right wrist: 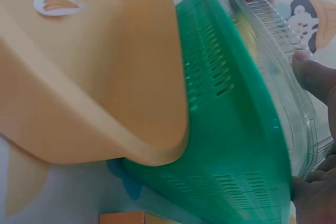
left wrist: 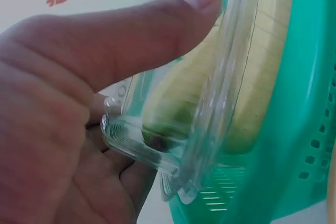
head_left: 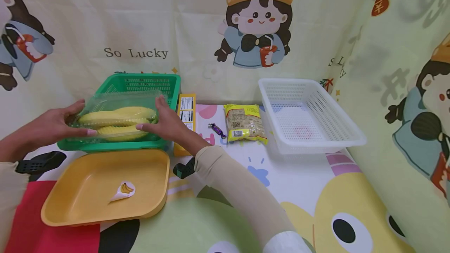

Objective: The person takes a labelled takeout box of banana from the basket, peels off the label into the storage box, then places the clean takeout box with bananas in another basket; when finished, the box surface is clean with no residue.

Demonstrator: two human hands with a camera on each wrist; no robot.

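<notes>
Both hands hold a clear plastic clamshell box (head_left: 123, 98) with yellow bananas (head_left: 117, 115) in it, over the green basket (head_left: 105, 146). My left hand (head_left: 58, 124) grips its left end, thumb along the front; in the left wrist view the thumb lies across the ridged plastic and a banana (left wrist: 176, 100) shows its greenish tip. At the right end, my right hand (head_left: 168, 122) grips the box, thumb at the front and fingers behind. From the right wrist, the clamshell's edge (right wrist: 294, 119) stands above the basket's rim, and my right hand (right wrist: 320, 93) is partly cut off.
In front of the basket is a yellow-orange tray (head_left: 88, 175) with a white banana-print paper piece (head_left: 124, 190) inside. To the right are an orange box (head_left: 187, 108), a purple-wrapped candy (head_left: 218, 130), a yellow packet (head_left: 245, 124) and a white basket (head_left: 313, 143). A printed cloth wall stands behind.
</notes>
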